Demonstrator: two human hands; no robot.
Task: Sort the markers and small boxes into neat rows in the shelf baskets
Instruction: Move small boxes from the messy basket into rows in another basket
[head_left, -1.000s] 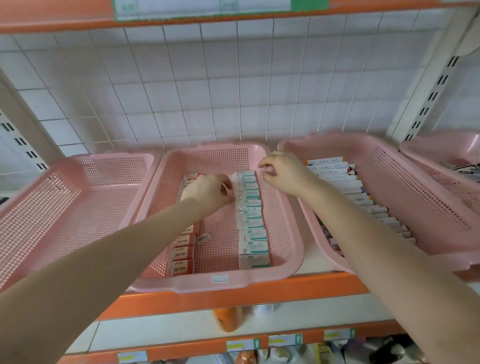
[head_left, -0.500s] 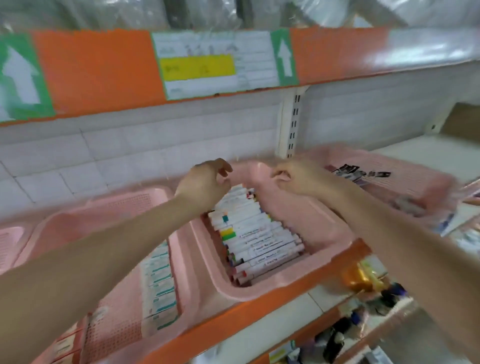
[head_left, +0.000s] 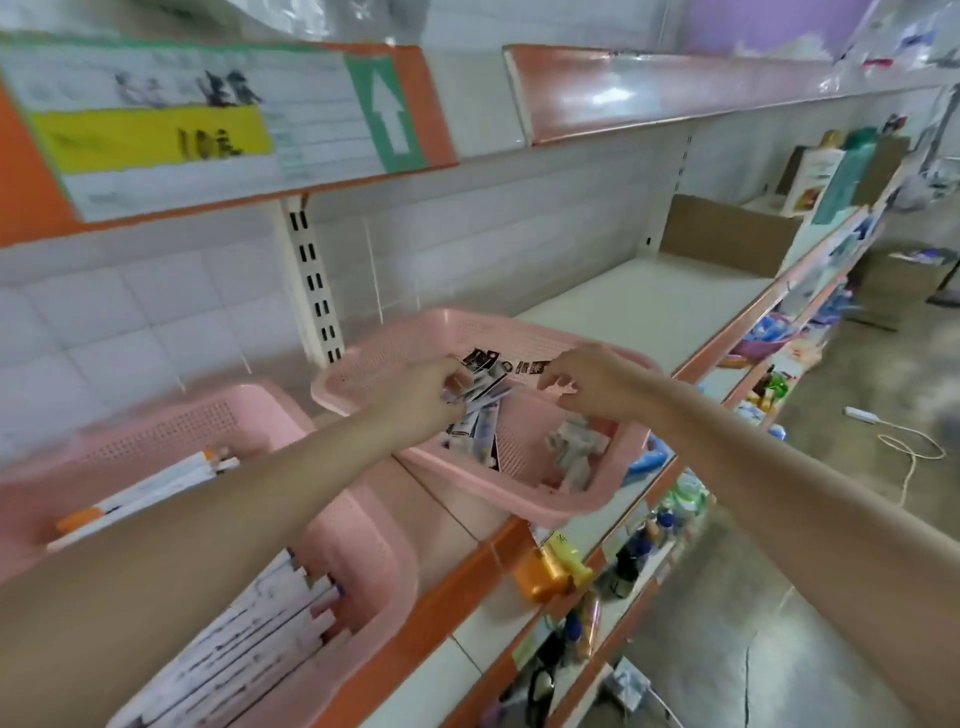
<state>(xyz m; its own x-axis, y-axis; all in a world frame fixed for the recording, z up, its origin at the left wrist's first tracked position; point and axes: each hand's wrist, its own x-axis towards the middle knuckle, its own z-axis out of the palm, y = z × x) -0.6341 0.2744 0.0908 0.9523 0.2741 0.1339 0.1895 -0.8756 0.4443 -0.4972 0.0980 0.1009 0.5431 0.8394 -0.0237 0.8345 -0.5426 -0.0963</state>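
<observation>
Head view: marker packs (head_left: 475, 439) lie jumbled in the far basket (head_left: 550, 512), so we're prob. mid-sort there; next we need to square them into a row. Our left hand (head_left: 415, 401) grips a few packs atop the pile; right hand (head_left: 597, 382), w/ fingers curled, is just beside them, can't tell if it's pinching any.

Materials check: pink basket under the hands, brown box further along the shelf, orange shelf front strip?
Pink basket: moulded plastic, smooth low sheen; perforated grid walls, rounded rim. Brown box: likely cardboard, matte flat brown panels; blur hides any fluting. Orange shelf front strip: smooth with some gloss, painted metal or plastic; cannot tell which.
</observation>
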